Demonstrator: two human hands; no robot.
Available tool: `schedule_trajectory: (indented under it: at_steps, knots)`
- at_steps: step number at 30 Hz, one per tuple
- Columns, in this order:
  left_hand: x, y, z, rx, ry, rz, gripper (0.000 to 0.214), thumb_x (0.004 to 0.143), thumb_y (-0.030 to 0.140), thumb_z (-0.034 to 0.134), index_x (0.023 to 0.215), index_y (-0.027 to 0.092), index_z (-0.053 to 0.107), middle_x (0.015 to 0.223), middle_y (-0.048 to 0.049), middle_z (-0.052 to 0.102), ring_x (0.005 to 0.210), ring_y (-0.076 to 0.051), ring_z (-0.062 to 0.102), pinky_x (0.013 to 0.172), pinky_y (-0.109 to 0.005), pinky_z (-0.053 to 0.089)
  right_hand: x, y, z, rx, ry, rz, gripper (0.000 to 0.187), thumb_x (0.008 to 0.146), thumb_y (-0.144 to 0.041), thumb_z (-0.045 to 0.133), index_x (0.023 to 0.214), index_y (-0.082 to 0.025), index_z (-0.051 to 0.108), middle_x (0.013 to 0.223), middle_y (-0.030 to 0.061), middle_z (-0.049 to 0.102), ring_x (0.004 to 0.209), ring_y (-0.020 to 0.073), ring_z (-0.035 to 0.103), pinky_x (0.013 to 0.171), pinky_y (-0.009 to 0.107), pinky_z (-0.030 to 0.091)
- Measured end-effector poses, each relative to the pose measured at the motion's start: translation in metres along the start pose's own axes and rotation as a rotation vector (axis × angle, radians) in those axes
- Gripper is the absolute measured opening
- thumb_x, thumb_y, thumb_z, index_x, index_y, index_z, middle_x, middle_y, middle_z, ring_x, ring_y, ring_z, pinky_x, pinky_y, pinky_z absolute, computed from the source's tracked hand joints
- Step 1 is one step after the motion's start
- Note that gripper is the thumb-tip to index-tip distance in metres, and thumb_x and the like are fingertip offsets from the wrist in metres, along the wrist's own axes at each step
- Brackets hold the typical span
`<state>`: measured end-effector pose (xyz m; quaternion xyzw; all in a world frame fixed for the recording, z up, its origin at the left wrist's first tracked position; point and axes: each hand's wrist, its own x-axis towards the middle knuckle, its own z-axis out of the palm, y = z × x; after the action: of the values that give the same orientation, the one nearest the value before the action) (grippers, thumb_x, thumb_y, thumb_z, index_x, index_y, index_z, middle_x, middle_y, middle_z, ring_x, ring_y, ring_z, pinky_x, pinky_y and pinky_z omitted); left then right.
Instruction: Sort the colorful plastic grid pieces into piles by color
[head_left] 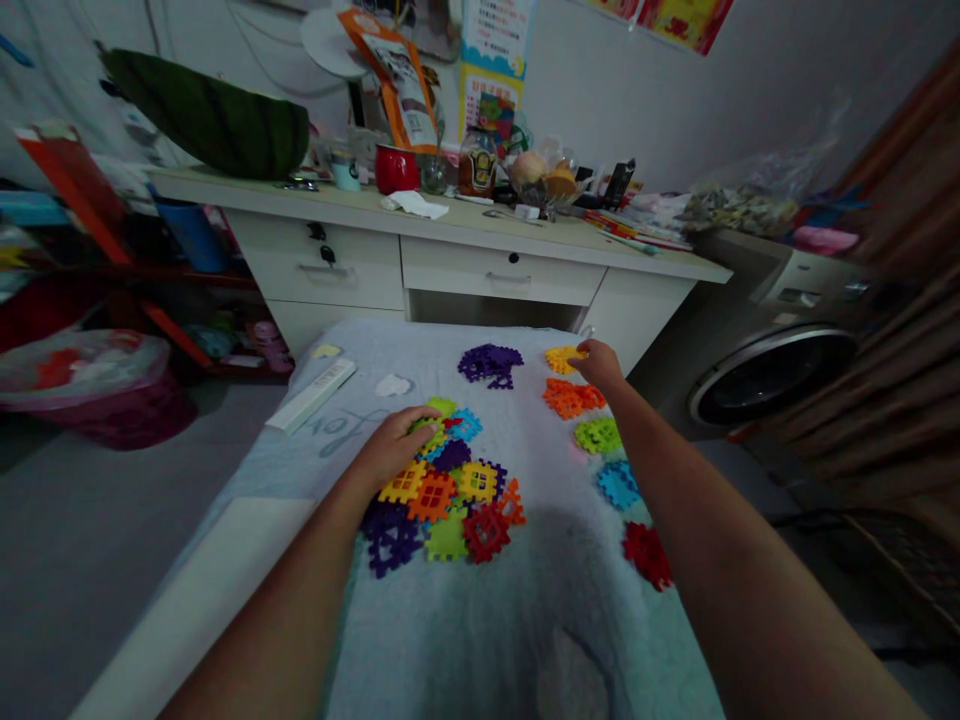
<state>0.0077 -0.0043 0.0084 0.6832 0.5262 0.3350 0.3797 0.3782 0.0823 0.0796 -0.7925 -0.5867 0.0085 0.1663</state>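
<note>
At the far right of the cloth, my right hand (602, 366) pinches a yellow interlocking plastic tile (561, 359) with notched edges. My left hand (397, 445) has its fingers closed on a lime-green tile (429, 436) at the far left of a mixed heap. That heap holds yellow, orange, purple, blue, green and red tiles, among them a dark red tile (486, 532). Down the right side lie single-colour groups: orange tiles (570, 398), green tiles (597, 435), blue tiles (618, 484) and red tiles (646, 555), partly behind my right forearm. Purple tiles (489, 363) lie at the far middle.
A pale cloth (540, 640) covers the table. A long white box (312, 397) lies at its left. Beyond stands a white desk (450, 215) carrying a watermelon piece (214, 118), a red pot (396, 170) and jars. A washing machine (750, 330) is right, a pink bin (112, 400) left.
</note>
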Motion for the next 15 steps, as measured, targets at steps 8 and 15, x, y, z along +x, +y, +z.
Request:
schedule_trajectory:
  at_steps: [8, 15]
  knots:
    - [-0.001, -0.001, 0.000, 0.025, -0.004, 0.009, 0.043, 0.079, 0.048, 0.053, 0.109, 0.022, 0.070, 0.108, -0.0044, 0.072, 0.101, -0.026, 0.065, 0.094, -0.037, 0.048, 0.036, 0.023, 0.023, -0.032, -0.034, 0.092, 0.032, 0.082, -0.028, 0.069, 0.109, -0.011, 0.068, 0.107, 0.0125, 0.070, 0.095, 0.0190, 0.066, 0.080, 0.025, 0.047]
    - [0.000, -0.003, -0.001, 0.034, 0.001, 0.038, 0.040, 0.080, 0.049, 0.056, 0.107, 0.024, 0.072, 0.111, -0.0039, 0.072, 0.104, -0.027, 0.064, 0.096, -0.037, 0.047, 0.047, 0.023, 0.032, -0.035, -0.023, 0.129, 0.030, 0.085, -0.027, 0.065, 0.108, -0.008, 0.068, 0.110, 0.0171, 0.070, 0.097, 0.0223, 0.067, 0.081, 0.028, 0.048]
